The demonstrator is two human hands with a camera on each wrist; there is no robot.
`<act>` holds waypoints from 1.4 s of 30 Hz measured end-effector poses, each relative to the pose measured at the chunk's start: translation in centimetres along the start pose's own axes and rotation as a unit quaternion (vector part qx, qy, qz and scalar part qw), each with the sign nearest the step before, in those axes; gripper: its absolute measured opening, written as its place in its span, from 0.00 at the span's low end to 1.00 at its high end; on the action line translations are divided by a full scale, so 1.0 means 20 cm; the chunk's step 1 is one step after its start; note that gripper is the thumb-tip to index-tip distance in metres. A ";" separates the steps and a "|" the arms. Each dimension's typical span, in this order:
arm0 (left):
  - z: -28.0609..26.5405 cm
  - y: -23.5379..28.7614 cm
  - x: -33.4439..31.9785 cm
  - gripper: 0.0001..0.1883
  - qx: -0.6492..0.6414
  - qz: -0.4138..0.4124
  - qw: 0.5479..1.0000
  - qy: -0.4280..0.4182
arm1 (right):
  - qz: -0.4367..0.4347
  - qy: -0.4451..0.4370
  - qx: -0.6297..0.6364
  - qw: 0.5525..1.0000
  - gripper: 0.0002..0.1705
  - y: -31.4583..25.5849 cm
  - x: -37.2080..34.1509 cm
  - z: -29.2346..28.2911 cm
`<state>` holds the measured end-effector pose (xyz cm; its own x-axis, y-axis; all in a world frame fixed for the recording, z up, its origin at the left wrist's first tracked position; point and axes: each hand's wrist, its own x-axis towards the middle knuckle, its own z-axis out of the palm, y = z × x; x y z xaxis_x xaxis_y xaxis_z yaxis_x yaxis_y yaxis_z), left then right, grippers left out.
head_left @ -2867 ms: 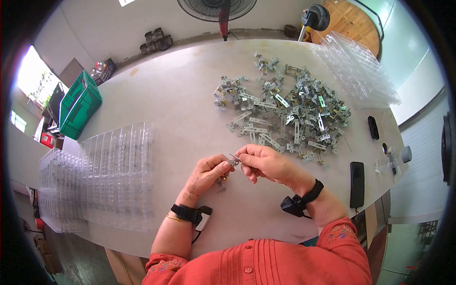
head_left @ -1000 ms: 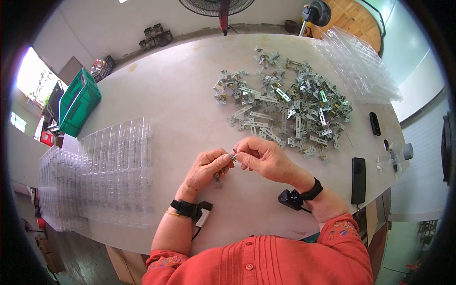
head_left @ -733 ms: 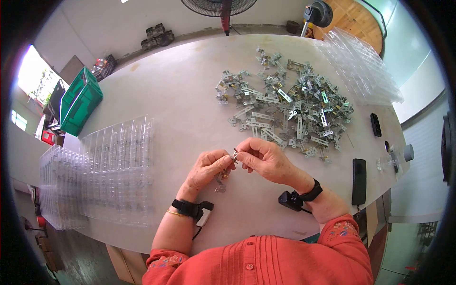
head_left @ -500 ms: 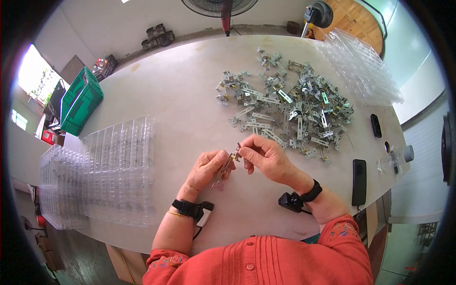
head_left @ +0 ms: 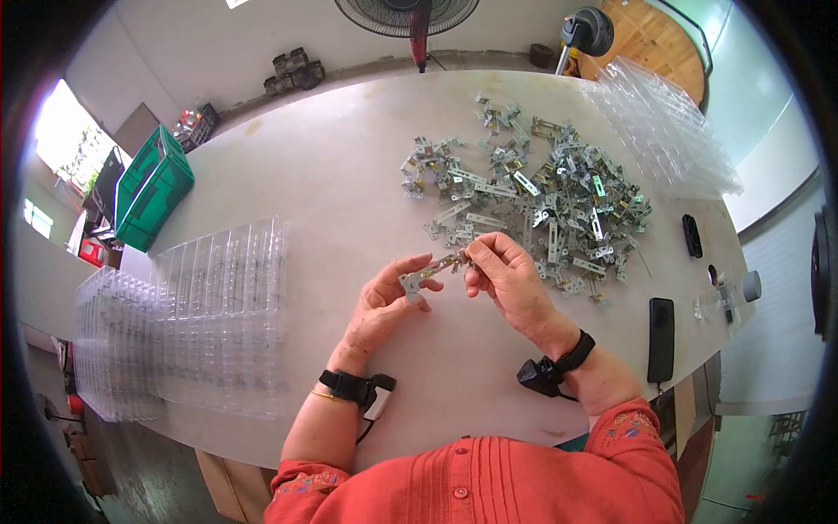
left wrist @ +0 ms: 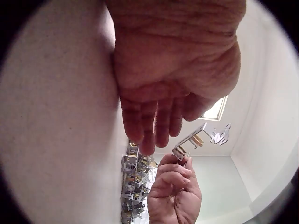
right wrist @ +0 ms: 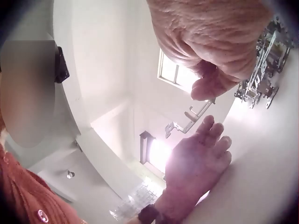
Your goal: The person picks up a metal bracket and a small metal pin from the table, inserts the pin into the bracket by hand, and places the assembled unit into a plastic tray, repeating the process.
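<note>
A metal bracket [head_left: 434,272], silvery with brass-coloured parts, is held up off the table between the two hands. The right hand [head_left: 509,278] pinches its far end between thumb and fingers. Beside its other end, the left hand [head_left: 381,307] has its fingers spread and loosely extended. From the left wrist, the left hand's [left wrist: 159,93] fingers appear straight, with the bracket [left wrist: 191,141] apart from them. In the right wrist view, the bracket [right wrist: 195,119] reaches down from the right hand's fingertips, past the open left hand [right wrist: 198,163].
A large pile of similar metal brackets [head_left: 559,196] covers the table's [head_left: 323,175] right-centre. Clear plastic trays [head_left: 218,323] lie at left, more plastic trays [head_left: 668,131] at back right. A black phone [head_left: 661,336] and small bottle [head_left: 742,288] sit at right; a green crate [head_left: 155,188] stands at left.
Both hands earlier worked close together on the bracket. The left fingers have since opened off it, and the right hand has moved forward and right, drawing the bracket out into view.
</note>
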<state>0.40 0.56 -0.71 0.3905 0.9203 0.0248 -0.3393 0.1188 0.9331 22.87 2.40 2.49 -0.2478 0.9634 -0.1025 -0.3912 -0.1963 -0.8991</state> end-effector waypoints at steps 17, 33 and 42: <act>-0.03 -0.06 0.03 0.19 -0.004 0.083 0.994 0.077 | 0.098 -0.059 -0.029 0.993 0.10 0.02 -0.02 0.03; -0.04 -0.03 0.02 0.20 -0.058 0.025 0.996 0.065 | 0.133 -0.139 -0.211 0.958 0.13 0.00 -0.06 0.07; -0.01 0.01 0.01 0.18 -0.053 -0.025 0.996 0.069 | 0.100 -0.125 -0.176 0.971 0.11 -0.03 -0.07 0.08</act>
<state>0.21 0.83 -0.63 0.2899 0.9539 -0.0770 -0.4142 0.1976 0.8885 22.05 0.83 3.82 -0.5116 0.8294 -0.2241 0.0042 -0.2584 -0.9660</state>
